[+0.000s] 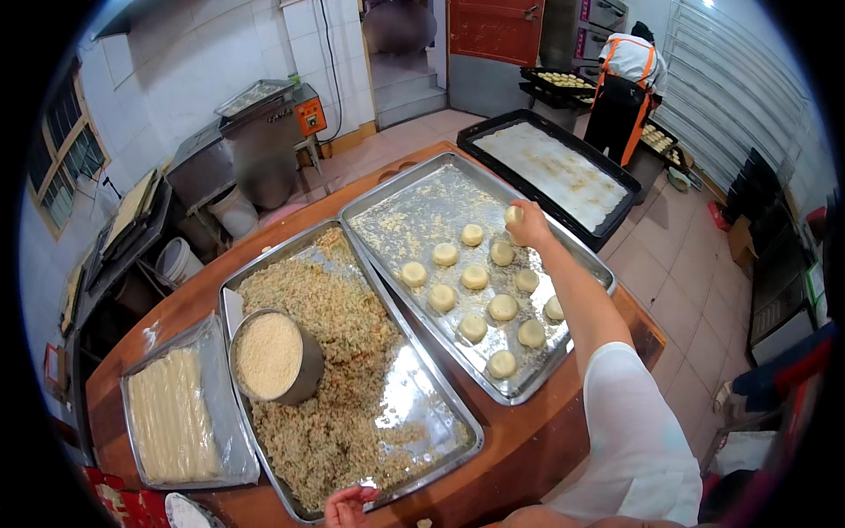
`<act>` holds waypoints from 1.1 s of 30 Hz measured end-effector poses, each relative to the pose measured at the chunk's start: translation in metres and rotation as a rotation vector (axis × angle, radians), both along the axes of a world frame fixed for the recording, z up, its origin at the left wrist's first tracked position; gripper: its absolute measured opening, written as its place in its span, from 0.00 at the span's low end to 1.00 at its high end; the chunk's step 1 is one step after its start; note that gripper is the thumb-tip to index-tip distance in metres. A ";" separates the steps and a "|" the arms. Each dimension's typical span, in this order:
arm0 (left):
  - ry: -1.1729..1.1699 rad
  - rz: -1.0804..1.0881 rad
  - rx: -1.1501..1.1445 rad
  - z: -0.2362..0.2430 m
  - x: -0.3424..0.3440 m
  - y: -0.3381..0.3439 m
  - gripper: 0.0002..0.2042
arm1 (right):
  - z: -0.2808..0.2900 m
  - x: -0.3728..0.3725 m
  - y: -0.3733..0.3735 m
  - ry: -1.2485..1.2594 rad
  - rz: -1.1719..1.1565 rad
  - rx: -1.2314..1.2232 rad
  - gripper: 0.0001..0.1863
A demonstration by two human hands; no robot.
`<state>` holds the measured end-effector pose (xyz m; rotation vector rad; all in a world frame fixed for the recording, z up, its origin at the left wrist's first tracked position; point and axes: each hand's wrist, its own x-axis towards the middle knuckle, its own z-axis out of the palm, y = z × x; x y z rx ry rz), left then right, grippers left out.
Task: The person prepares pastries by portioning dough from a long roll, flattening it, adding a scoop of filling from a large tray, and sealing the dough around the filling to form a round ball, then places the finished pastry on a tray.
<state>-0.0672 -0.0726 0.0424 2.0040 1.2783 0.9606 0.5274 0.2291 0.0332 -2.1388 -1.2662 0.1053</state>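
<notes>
My right hand [530, 226] reaches over the far right of a metal tray [387, 207], its fingers closed around a small round dough cake [513, 215]. Several more flattened pale dough cakes [503, 307] stand spaced apart on that tray, which is dusted with crumbs at its far left. My left hand [349, 508] is at the lower edge, only partly visible, fingers loosely apart and nothing seen in them. It is beside the near rim of a second tray holding crumbly filling [352, 352]. A metal pot [304, 370] of pale crumbs stands in that filling.
Plastic-covered dough strips [176, 418] lie on a tray at the left of the wooden table [519, 458]. A black-rimmed baking tray [550, 172] is beyond the table. A co-worker [629, 88] bends near trays of cakes at the back right. Machines and buckets [233, 213] line the left wall.
</notes>
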 end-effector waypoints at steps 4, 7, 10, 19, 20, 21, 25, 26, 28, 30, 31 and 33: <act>-0.560 0.311 -0.496 0.026 0.017 0.008 0.17 | -0.021 0.016 0.031 -0.097 0.112 0.057 0.32; -0.607 0.452 -0.310 0.035 0.046 0.018 0.22 | -0.024 0.014 0.041 -0.115 0.205 0.083 0.32; -0.539 0.376 -0.211 0.027 0.045 0.020 0.22 | -0.025 0.010 0.044 -0.111 0.250 0.030 0.31; -0.737 0.267 -0.346 0.025 0.024 0.013 0.18 | 0.023 0.024 0.021 -0.055 0.071 0.300 0.19; -0.786 0.246 -0.349 0.024 0.022 0.012 0.17 | 0.034 0.027 0.015 0.061 0.024 0.335 0.15; -0.666 0.306 -0.379 0.024 0.018 0.007 0.16 | 0.046 0.020 0.010 0.180 -0.009 0.365 0.13; -0.836 0.323 -0.203 0.017 0.021 -0.005 0.06 | 0.085 -0.071 -0.024 0.690 0.273 0.508 0.13; -0.724 0.497 -0.256 0.032 0.033 -0.008 0.04 | 0.096 -0.120 -0.042 0.723 0.401 0.509 0.13; -0.508 0.305 -0.113 0.025 0.039 0.002 0.06 | 0.099 -0.198 -0.104 0.893 0.520 0.482 0.15; -0.467 0.161 0.045 0.041 0.074 0.020 0.10 | 0.089 -0.277 -0.149 1.199 0.576 0.456 0.18; -0.368 0.044 0.181 0.056 0.085 0.028 0.14 | 0.062 -0.310 -0.162 1.441 0.602 0.446 0.20; -0.394 -0.147 0.371 0.057 0.110 0.052 0.24 | 0.042 -0.373 -0.183 1.837 0.645 0.230 0.21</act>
